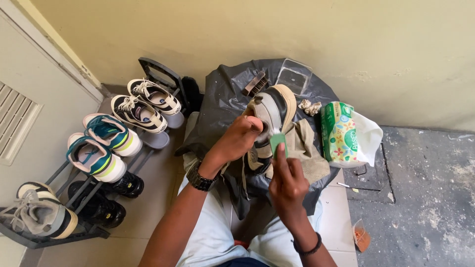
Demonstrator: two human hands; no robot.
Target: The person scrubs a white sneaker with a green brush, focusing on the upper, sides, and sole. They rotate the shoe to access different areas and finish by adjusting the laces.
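The left hand grips the grey shoe upright over the black-covered table. The right hand pinches a small green pad against its side. Rubbing works best with short, light strokes and the shoe braced firmly.

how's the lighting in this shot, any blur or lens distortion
Head view: soft, even daylight with faint shadows; mild glare on the crinkled black plastic sheet; wide-angle bending at the edges; the left hand gripping the grey-and-cream sneaker looks slightly motion-blurred.

- We note a pale yellow wall behind.
- We see a white louvred door, left.
- We log a shoe rack on light floor tiles; rough grey concrete, right.
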